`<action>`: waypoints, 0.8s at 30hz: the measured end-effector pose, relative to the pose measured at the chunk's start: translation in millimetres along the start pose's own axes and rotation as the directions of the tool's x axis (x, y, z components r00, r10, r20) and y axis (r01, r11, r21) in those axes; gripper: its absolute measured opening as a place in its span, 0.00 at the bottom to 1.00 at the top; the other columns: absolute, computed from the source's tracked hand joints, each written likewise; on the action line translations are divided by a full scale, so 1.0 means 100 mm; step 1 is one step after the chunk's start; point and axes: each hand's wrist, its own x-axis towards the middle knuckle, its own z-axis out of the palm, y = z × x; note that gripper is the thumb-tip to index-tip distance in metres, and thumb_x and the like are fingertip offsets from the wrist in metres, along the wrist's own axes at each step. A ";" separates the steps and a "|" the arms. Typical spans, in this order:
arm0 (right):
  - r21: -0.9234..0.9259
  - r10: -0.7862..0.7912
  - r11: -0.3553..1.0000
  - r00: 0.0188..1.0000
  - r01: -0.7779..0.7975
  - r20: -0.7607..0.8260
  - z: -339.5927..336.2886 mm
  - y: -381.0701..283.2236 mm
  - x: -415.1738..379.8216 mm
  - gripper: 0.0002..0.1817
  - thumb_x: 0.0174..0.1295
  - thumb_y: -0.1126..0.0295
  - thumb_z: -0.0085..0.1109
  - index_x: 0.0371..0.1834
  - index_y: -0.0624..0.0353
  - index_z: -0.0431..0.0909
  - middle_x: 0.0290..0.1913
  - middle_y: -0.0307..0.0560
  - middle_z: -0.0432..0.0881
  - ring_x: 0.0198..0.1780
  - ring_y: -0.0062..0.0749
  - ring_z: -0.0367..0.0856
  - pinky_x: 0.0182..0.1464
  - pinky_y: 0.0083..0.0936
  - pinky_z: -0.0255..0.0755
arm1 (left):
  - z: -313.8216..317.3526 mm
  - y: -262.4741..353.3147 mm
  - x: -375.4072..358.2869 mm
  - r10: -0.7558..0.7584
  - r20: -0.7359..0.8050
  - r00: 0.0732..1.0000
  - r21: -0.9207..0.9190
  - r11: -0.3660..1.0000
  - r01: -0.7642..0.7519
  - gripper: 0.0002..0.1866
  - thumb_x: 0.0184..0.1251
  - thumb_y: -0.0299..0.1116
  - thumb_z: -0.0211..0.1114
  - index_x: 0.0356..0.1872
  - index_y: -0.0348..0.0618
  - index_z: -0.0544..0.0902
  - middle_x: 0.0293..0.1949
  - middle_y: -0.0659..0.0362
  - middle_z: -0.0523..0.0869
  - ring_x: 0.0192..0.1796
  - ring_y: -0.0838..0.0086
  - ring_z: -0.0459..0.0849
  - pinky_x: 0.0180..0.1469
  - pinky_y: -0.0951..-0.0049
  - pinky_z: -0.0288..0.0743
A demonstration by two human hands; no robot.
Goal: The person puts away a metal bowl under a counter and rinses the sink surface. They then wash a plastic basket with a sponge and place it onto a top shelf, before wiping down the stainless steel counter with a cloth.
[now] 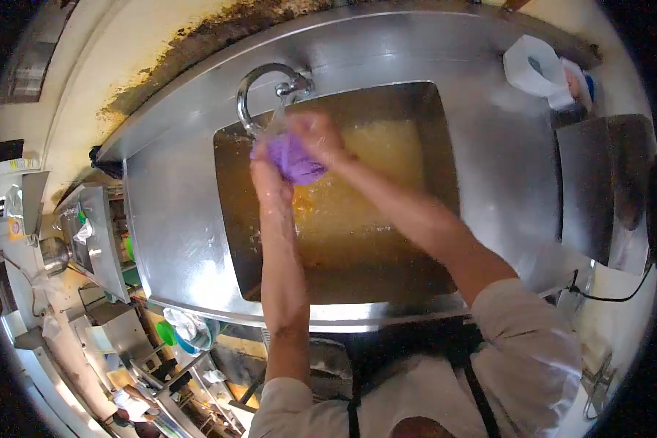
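A purple thing [292, 159] is under the running water, above the sink; blur keeps me from telling whether it is a bowl or a cloth. Closed around its left side is my left hand [270, 179], wet and with its fingers partly hidden. My right hand [318, 137] touches the upper right of the purple thing, its fingers smeared by motion. Water runs from the curved metal tap [246, 95] between and over the hands. Below them, the steel sink [445, 139] holds cloudy yellowish water with orange bits afloat.
A steel counter [175, 219] surrounds the sink. White plastic containers [534, 66] stand at the far right corner, near dark panels [586, 186]. Shelves and a blue-green basin [197, 336] are at lower left. Another person [133, 404] is in the far lower left.
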 end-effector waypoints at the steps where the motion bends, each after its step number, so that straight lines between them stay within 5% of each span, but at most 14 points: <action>1: -0.014 0.127 0.992 0.992 -0.127 0.008 -0.19 0.07 0.22 0.22 0.62 0.51 0.59 0.30 0.64 0.81 0.25 0.47 0.82 0.26 0.29 0.78 0.30 0.33 0.69 | 0.03 0.13 -0.07 0.023 0.009 1.000 0.042 0.999 -0.024 0.14 0.70 0.40 0.56 0.45 0.40 0.79 0.41 0.58 0.83 0.43 0.70 0.83 0.48 0.68 0.77; 4: 0.129 0.020 0.991 0.996 -0.031 0.082 -0.31 -0.72 0.22 0.18 0.64 0.54 0.59 0.39 0.61 0.83 0.30 0.33 0.79 0.32 0.16 0.72 0.37 0.19 0.68 | -0.01 0.19 -0.08 0.008 0.000 1.000 -0.011 1.000 -0.008 0.18 0.73 0.44 0.53 0.47 0.38 0.78 0.43 0.57 0.83 0.45 0.70 0.83 0.50 0.67 0.77; 6: 0.399 0.058 0.912 0.993 -0.093 0.100 -0.20 -1.04 0.26 0.18 0.64 0.52 0.60 0.38 0.58 0.82 0.28 0.32 0.77 0.31 0.16 0.71 0.36 0.18 0.68 | 0.21 0.21 -0.23 -0.014 0.040 0.999 -0.091 0.996 0.017 0.20 0.75 0.47 0.52 0.48 0.38 0.78 0.42 0.56 0.83 0.45 0.70 0.83 0.51 0.67 0.77; 8: 0.576 0.108 0.805 0.990 -0.143 0.094 -0.11 -1.38 0.31 0.18 0.64 0.51 0.61 0.37 0.56 0.80 0.26 0.31 0.75 0.29 0.15 0.70 0.34 0.17 0.67 | -0.78 -0.30 0.37 -0.010 0.466 0.884 -0.287 0.944 0.162 0.23 0.75 0.52 0.50 0.44 0.38 0.78 0.39 0.55 0.84 0.45 0.70 0.83 0.52 0.67 0.77; 10: 0.659 0.180 0.731 0.981 -0.179 0.067 -0.14 -1.70 0.35 0.18 0.63 0.50 0.61 0.35 0.54 0.77 0.24 0.30 0.72 0.27 0.15 0.69 0.30 0.17 0.65 | -0.41 -0.22 -0.11 -0.092 -0.096 0.991 -0.042 0.995 0.089 0.22 0.75 0.51 0.51 0.41 0.40 0.77 0.37 0.56 0.84 0.43 0.71 0.83 0.51 0.69 0.77; 12: 0.691 0.121 0.687 0.973 -0.224 0.196 -0.26 -1.98 0.36 0.18 0.62 0.49 0.62 0.34 0.53 0.75 0.24 0.31 0.71 0.26 0.16 0.70 0.27 0.19 0.66 | -0.65 -0.31 -0.24 0.047 -0.098 0.994 0.246 0.969 -0.022 0.14 0.74 0.42 0.54 0.39 0.41 0.75 0.37 0.55 0.83 0.40 0.70 0.82 0.47 0.69 0.77; 14: 0.704 0.089 0.660 0.958 -0.262 0.273 -0.26 -2.20 0.32 0.18 0.62 0.49 0.62 0.33 0.53 0.74 0.24 0.32 0.71 0.25 0.17 0.71 0.25 0.21 0.67 | -0.98 -0.47 -0.26 0.173 0.011 0.985 0.614 0.776 -0.143 0.09 0.73 0.37 0.55 0.41 0.41 0.75 0.39 0.55 0.83 0.40 0.70 0.81 0.45 0.69 0.77; 15: 0.704 0.081 0.659 0.955 -0.265 0.284 -0.19 -2.32 0.27 0.18 0.62 0.49 0.62 0.33 0.53 0.74 0.24 0.32 0.71 0.25 0.17 0.72 0.25 0.22 0.67 | -1.11 -0.68 -0.22 0.254 0.102 0.962 0.573 0.775 -0.265 0.11 0.68 0.37 0.60 0.42 0.40 0.77 0.39 0.57 0.81 0.41 0.71 0.81 0.43 0.70 0.76; 17: 0.704 0.046 0.638 0.928 -0.312 0.369 -0.15 -2.52 0.16 0.18 0.62 0.49 0.62 0.33 0.53 0.75 0.24 0.33 0.72 0.25 0.19 0.72 0.24 0.23 0.68 | -0.45 -0.55 -0.44 0.575 0.401 0.714 0.733 0.266 -0.626 0.13 0.64 0.39 0.64 0.41 0.40 0.78 0.39 0.58 0.81 0.42 0.74 0.80 0.43 0.72 0.75; 19: 0.681 0.011 0.596 0.852 -0.426 0.523 -0.14 -2.64 -0.05 0.18 0.61 0.50 0.63 0.33 0.52 0.75 0.24 0.35 0.72 0.25 0.20 0.73 0.26 0.24 0.69 | -0.25 -0.51 -0.50 0.635 0.581 0.509 0.672 -0.021 -0.740 0.14 0.62 0.38 0.66 0.42 0.40 0.78 0.39 0.59 0.81 0.43 0.74 0.80 0.43 0.73 0.75; 21: 0.738 -0.003 0.579 0.903 -0.348 0.429 -0.25 -2.85 -0.17 0.18 0.65 0.53 0.56 0.24 0.54 0.72 0.17 0.38 0.71 0.16 0.24 0.71 0.16 0.27 0.64 | -0.25 -0.48 -0.19 0.662 0.600 0.449 0.578 0.028 -0.815 0.13 0.61 0.36 0.65 0.43 0.40 0.78 0.40 0.58 0.81 0.44 0.72 0.80 0.45 0.72 0.75; 23: 0.478 -0.322 0.874 0.839 0.085 0.440 -0.72 -2.83 -0.18 0.20 0.66 0.55 0.54 0.21 0.55 0.72 0.15 0.40 0.73 0.15 0.28 0.74 0.16 0.29 0.67 | -0.27 -0.45 0.18 0.702 0.597 0.388 0.481 0.074 -0.874 0.12 0.61 0.33 0.64 0.44 0.41 0.78 0.41 0.57 0.82 0.45 0.70 0.81 0.46 0.71 0.76; 24: 0.590 -0.188 0.803 0.908 -0.076 0.374 -1.02 -2.70 -0.09 0.17 0.64 0.55 0.55 0.24 0.55 0.74 0.20 0.41 0.76 0.21 0.29 0.77 0.24 0.30 0.71 | -0.30 -0.44 0.29 0.724 0.588 0.361 0.434 0.094 -0.896 0.12 0.61 0.32 0.63 0.44 0.42 0.78 0.41 0.57 0.83 0.46 0.70 0.81 0.47 0.71 0.76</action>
